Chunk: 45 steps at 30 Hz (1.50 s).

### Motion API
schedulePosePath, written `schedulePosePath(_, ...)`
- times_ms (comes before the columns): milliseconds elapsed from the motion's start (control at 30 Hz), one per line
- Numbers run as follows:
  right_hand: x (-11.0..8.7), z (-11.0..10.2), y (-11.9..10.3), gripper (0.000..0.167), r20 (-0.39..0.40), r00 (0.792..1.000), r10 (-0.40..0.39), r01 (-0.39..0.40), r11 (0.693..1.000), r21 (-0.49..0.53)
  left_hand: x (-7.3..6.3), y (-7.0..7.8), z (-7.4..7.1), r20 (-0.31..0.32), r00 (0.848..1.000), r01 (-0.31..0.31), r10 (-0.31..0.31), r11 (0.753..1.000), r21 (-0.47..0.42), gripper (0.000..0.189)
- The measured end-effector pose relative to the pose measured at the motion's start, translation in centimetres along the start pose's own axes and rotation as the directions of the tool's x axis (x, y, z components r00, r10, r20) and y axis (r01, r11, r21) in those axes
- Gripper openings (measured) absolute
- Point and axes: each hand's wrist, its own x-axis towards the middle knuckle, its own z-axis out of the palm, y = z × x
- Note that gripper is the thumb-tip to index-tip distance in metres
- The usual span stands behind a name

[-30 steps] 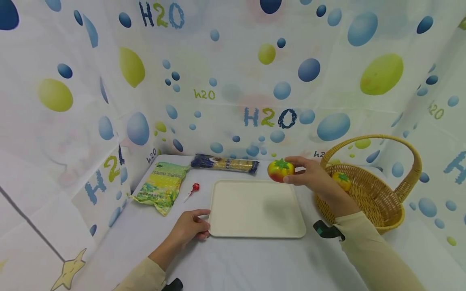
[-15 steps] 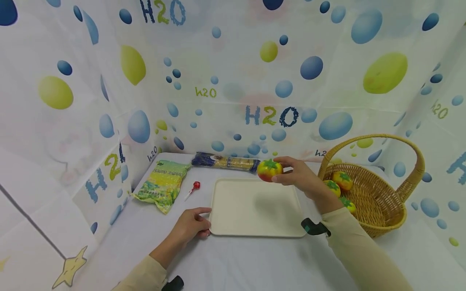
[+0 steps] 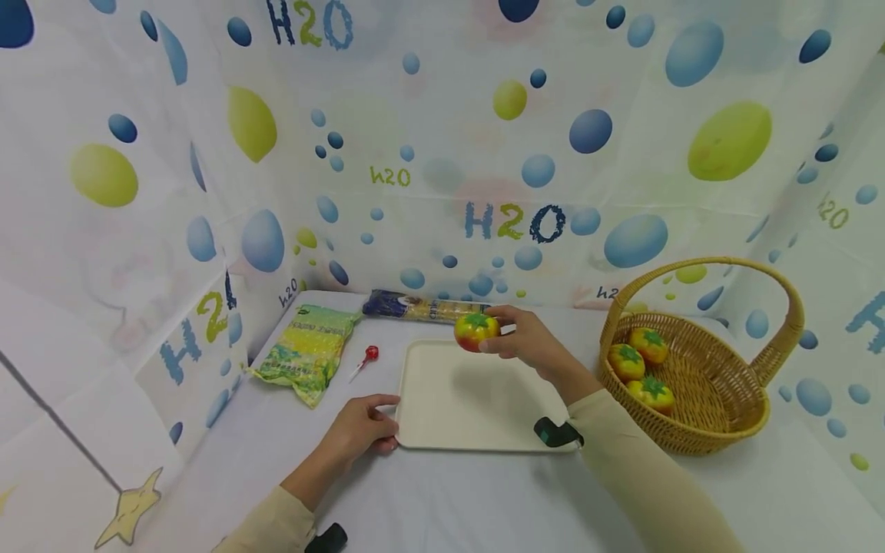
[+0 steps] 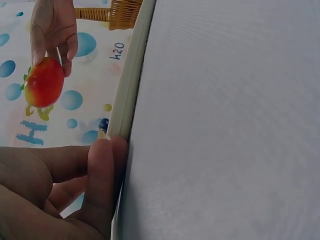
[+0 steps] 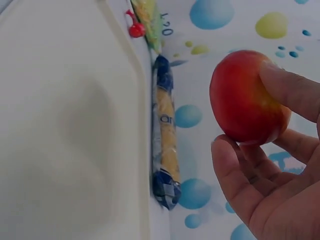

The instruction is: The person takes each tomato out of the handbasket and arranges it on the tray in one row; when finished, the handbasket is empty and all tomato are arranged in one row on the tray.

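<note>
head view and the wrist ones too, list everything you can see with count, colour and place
Tray: 1, cream, centre front
Held fruit: 1, red-yellow, green top, raised in the right hand
Basket: 1, tan wicker, right of tray
Basket fruits: 3, yellow-red, green tops, basket's left part
Long packet: 1, blue and yellow, behind tray
Bag: 1, green-yellow, far left
Lollipop: 1, red, between bag and tray
Cloth: 1, white, under tray
Backdrop: sheet count unclear, white with blue-green spots, behind and both sides
Sleeves: 2, beige, both arms
Wrist pieces: 2, black, both wrists
Left hand: 1, tray's left edge
Right hand: 1, round held fruit
</note>
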Motion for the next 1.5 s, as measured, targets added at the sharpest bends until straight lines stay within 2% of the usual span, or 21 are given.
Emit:
schedulePosePath(500,1.5,3.1,0.8,0.065,-0.017,1.000,0.019,-0.019,1.000,-0.005,0.0,-0.1,-0.1,0.020,1.000,0.004,-0.004,1.000,0.006,0.052)
schedulePosePath(633,1.8,3.9,1.1,0.063,0.000,1.000,-0.005,0.005,1.000,0.014,0.0,0.0,0.0,0.012,1.000,0.012,-0.012,1.000,0.008,0.051)
schedulePosePath(1067,2.6,6.5,1.5,0.063,0.052,0.999,-0.015,0.012,0.999,0.050,0.3,0.1,-0.1,0.010,1.000,0.023,-0.023,1.000,0.016,0.052)
schedulePosePath(1500,3.8,8.9,2.2,0.061,0.106,0.994,-0.012,0.016,0.999,-0.040,0.4,0.2,-0.1,0.018,0.999,0.029,-0.030,0.999,0.046,0.052)
